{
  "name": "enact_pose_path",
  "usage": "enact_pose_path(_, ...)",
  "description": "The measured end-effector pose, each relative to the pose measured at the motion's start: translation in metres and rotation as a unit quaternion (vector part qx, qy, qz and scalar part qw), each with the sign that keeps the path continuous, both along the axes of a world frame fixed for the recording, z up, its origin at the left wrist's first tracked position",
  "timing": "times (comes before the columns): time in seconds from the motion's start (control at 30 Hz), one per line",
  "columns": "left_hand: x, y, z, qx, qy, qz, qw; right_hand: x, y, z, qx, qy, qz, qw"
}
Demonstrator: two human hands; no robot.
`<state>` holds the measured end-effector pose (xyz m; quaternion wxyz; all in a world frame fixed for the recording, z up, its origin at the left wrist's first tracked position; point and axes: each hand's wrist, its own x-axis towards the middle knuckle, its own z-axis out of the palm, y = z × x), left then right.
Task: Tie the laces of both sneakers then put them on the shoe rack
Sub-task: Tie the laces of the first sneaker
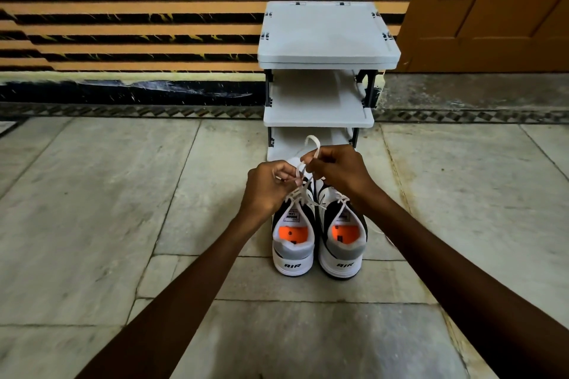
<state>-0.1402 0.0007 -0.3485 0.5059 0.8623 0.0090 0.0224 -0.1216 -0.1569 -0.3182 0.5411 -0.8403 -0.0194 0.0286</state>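
Grey stone-tile floor, orange-and-black striped wall, brown wooden door at right.

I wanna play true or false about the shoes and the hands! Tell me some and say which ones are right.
1. Both hands, the left hand and the right hand, hold the white laces of the left white-and-black sneaker. True.
2. The right white-and-black sneaker already sits on a shelf. False: both sneakers stand side by side on the stone floor.
3. The grey plastic shoe rack stands behind the sneakers. True.
4. The sneakers' insoles are blue. False: they are orange.
5. The rack's shelves hold other shoes. False: none show on them.
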Motion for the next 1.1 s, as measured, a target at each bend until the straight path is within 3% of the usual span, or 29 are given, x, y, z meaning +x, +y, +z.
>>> enact_pose_path(0.13,0.001,-0.011,0.002,0.164,-0.035,0.044,0.985,0.000,0.002,0.001,-0.019,-0.002,0.009,1.000)
enact_pose_path(0.23,0.005,-0.012,-0.003,0.210,-0.100,0.047,0.972,0.001,0.001,-0.001,-0.033,-0.015,0.024,0.999)
enact_pose_path(0.4,0.012,-0.009,-0.006,0.129,-0.068,-0.039,0.989,0.000,-0.003,-0.005,-0.045,-0.034,0.039,0.998)
enact_pose_path(0.63,0.011,0.003,-0.012,0.078,-0.107,0.070,0.989,-0.001,-0.009,-0.003,0.066,0.038,0.003,0.997)
enact_pose_path(1.1,0.011,-0.005,-0.007,-0.037,-0.100,0.028,0.994,-0.001,-0.006,0.003,0.209,0.190,-0.038,0.958)
